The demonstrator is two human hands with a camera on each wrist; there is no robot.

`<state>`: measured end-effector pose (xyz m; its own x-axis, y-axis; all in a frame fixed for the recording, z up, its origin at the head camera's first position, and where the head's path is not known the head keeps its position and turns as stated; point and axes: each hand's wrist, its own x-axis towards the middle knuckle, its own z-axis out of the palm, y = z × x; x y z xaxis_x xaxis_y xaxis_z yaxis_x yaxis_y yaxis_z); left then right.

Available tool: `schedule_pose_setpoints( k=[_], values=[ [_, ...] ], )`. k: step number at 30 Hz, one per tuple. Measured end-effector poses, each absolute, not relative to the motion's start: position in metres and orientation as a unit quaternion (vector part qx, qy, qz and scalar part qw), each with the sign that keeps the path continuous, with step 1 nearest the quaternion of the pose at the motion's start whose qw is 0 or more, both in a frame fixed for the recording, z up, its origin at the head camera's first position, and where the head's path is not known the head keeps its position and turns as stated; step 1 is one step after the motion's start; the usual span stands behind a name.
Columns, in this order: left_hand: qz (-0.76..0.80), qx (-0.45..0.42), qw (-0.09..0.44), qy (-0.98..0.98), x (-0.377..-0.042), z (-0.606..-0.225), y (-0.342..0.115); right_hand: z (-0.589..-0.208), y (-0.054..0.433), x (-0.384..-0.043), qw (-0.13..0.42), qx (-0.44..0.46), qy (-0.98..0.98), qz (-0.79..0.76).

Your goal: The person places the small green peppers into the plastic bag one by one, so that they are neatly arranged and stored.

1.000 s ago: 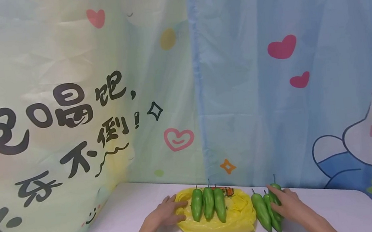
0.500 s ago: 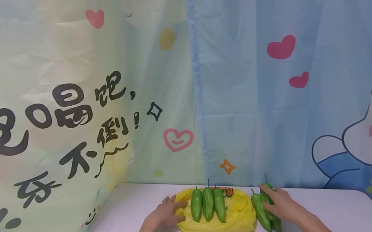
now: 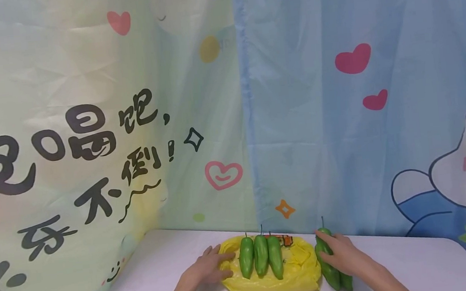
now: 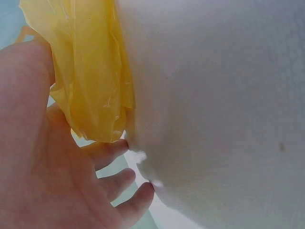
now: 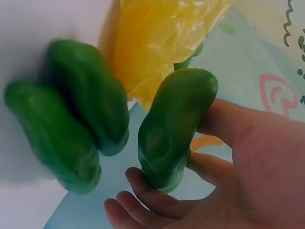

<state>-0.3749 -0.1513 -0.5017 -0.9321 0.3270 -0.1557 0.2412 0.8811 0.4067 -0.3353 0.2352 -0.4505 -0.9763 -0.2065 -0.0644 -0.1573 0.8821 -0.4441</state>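
Note:
My right hand [image 3: 345, 255] grips a green pepper [image 5: 174, 126] between thumb and fingers, just right of the yellow plastic bag [image 3: 267, 286]. In the right wrist view, two more green peppers lie side by side, one nearer the bag [image 5: 90, 95] and one farther off [image 5: 52, 136]; the head view shows them partly covered by the held pepper and hand. My left hand [image 3: 209, 265] rests against the bag's left side with spread, relaxed fingers, and the left wrist view shows the yellow plastic [image 4: 95, 71] hanging before its palm. Three green peppers [image 3: 261, 255] lie in a row on the bag.
A white table [image 3: 171, 247] carries everything. Printed fabric walls [image 3: 291, 135] stand behind it and to the left. An orange-and-black printed patch [image 3: 286, 240] shows at the bag's back edge.
My right hand has moved left toward the bag with the pepper in its grip, passing over the two lying peppers. The left hand and the bag have stayed in place.

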Motion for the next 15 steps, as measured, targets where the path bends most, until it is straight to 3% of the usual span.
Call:
schedule_pose_setpoints(
  k=[15],
  values=[
    [0.192,0.151,0.109,0.964,-0.373,-0.501,-0.151,-0.443,0.213,-0.337,0.057,-0.107,0.962,-0.244]
  ],
)
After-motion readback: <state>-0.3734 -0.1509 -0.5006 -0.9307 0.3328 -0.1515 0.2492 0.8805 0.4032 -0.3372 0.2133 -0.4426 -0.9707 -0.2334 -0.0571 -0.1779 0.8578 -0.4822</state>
